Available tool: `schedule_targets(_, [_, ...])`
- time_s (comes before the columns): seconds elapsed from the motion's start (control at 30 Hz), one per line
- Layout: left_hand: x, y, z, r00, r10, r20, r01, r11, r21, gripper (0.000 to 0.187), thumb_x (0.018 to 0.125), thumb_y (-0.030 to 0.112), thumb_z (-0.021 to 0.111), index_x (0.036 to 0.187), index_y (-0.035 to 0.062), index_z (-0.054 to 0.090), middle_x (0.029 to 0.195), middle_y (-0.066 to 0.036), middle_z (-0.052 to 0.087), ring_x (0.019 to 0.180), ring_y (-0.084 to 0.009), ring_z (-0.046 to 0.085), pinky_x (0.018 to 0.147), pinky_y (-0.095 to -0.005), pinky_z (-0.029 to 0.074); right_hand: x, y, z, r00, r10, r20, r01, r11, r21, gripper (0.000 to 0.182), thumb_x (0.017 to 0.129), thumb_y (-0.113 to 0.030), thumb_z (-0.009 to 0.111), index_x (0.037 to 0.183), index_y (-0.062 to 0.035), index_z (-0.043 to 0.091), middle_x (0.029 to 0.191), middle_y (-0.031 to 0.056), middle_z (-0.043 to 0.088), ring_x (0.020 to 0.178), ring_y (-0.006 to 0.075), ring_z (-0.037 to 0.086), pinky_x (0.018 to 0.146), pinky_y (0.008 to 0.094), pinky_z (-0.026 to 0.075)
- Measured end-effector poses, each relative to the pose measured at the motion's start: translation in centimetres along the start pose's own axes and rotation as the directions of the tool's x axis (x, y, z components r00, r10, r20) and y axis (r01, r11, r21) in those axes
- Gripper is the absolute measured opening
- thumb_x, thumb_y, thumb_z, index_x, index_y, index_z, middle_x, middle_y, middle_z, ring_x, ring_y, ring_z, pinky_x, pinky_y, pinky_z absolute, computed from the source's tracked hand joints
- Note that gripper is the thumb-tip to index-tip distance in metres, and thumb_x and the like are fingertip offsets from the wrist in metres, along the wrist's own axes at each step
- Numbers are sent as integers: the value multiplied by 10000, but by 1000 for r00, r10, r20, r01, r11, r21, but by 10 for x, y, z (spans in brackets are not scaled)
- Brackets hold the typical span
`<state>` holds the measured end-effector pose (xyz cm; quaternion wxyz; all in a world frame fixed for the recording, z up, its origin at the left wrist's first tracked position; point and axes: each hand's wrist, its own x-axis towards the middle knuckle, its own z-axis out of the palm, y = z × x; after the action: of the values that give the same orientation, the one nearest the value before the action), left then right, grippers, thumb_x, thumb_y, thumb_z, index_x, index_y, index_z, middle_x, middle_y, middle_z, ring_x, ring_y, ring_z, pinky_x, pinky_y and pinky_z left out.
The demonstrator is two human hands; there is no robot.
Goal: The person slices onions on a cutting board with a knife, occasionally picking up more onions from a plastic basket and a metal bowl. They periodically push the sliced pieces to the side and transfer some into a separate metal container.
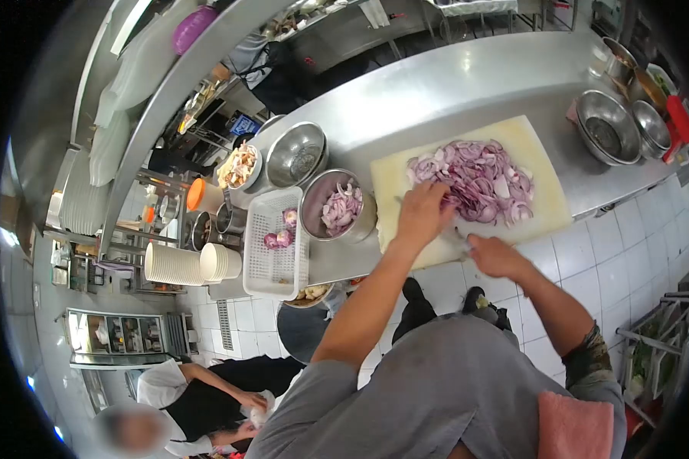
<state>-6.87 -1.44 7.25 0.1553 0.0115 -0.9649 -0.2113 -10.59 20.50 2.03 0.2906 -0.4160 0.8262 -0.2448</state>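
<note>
A pile of sliced red onion (482,180) lies on a pale yellow cutting board (540,153). My left hand (423,210) rests at the pile's near left edge, its fingers bent against the slices; what they pinch, if anything, is hidden. My right hand (491,255) is closed at the board's near edge, around what looks like the handle of a blurred knife (461,239). Left of the board, a steel pot (367,218) holds more onion slices (341,208). Whole peeled red onions (279,239) sit in a white perforated basket (264,283).
Steel bowls (296,153) stand behind the pot, others (608,126) at the counter's right end. A bowl of chopped food (239,167) and stacked white containers (174,264) are at left. A co-worker (214,402) is at lower left, another person (272,76) beyond the counter.
</note>
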Motion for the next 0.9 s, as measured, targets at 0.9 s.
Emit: schedule_targets(0.9, [-87, -35, 9, 999, -44, -32, 33, 960, -278, 201, 930, 57, 736, 1112, 7, 666, 1112, -164, 639, 965, -336, 669, 860, -402, 549, -31, -28, -21, 999, -13, -44, 7, 993, -120, 310, 929, -55, 510, 1233, 3, 516, 884, 250, 700, 906, 440, 707, 779, 561, 538])
